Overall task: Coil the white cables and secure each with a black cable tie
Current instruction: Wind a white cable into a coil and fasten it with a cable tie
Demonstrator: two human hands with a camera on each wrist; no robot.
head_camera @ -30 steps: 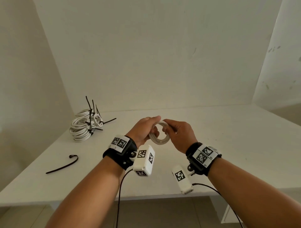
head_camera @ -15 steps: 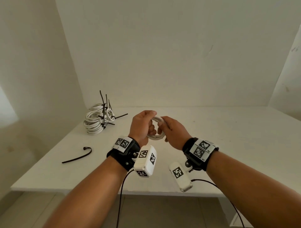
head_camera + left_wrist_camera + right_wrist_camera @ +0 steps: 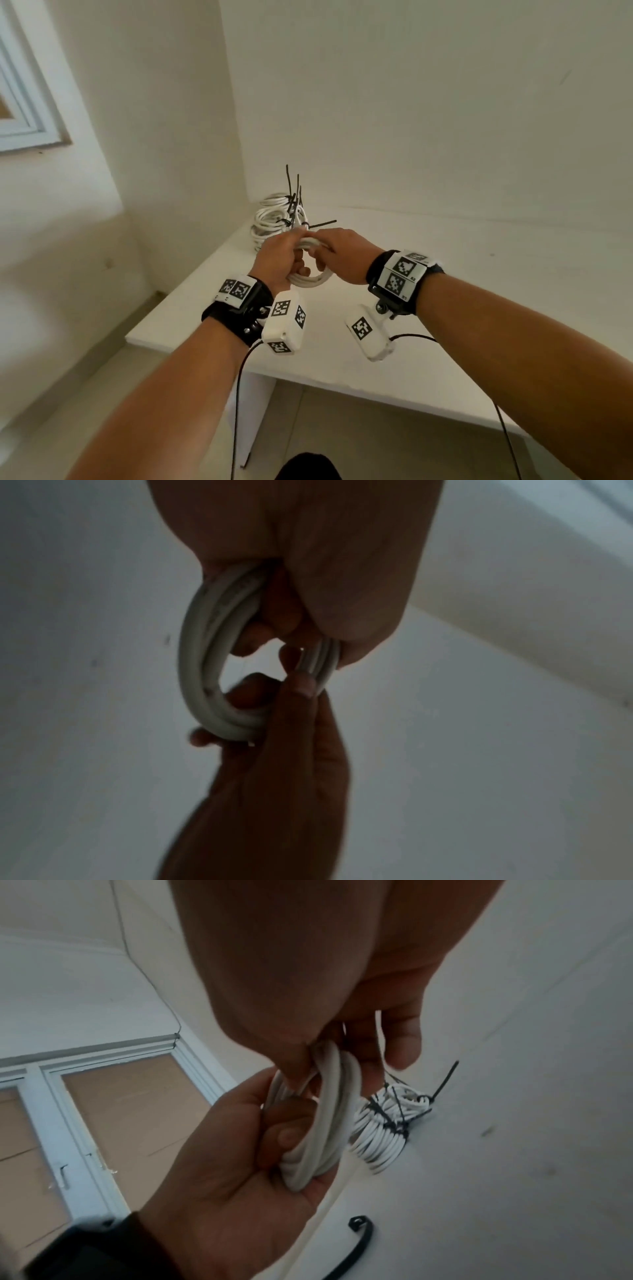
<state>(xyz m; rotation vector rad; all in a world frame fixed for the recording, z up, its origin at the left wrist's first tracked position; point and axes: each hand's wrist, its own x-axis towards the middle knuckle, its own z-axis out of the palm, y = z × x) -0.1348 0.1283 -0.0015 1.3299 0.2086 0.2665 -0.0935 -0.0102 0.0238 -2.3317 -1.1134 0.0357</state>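
A small coil of white cable [image 3: 313, 278] hangs above the white table [image 3: 479, 274], held between both hands. My left hand [image 3: 286, 255] grips its left side with fingers curled through the loop. My right hand [image 3: 330, 255] pinches the coil's top right part. In the left wrist view the coil [image 3: 202, 653] shows several turns, with right fingertips [image 3: 303, 688] pinching it. The right wrist view shows the coil [image 3: 330, 1118] in the left palm, and one loose black cable tie [image 3: 358, 1242] lying on the table below. No tie is on this coil.
A pile of coiled white cables [image 3: 274, 219] bound with black ties stands at the table's back left corner, just beyond my hands; it also shows in the right wrist view as the pile [image 3: 383, 1137]. Walls close off the back and left. A window frame [image 3: 24, 102] is at left.
Both hands, still holding the coil, have moved back and left toward the tied pile. The head view has swung, and the loose tie is out of its sight.
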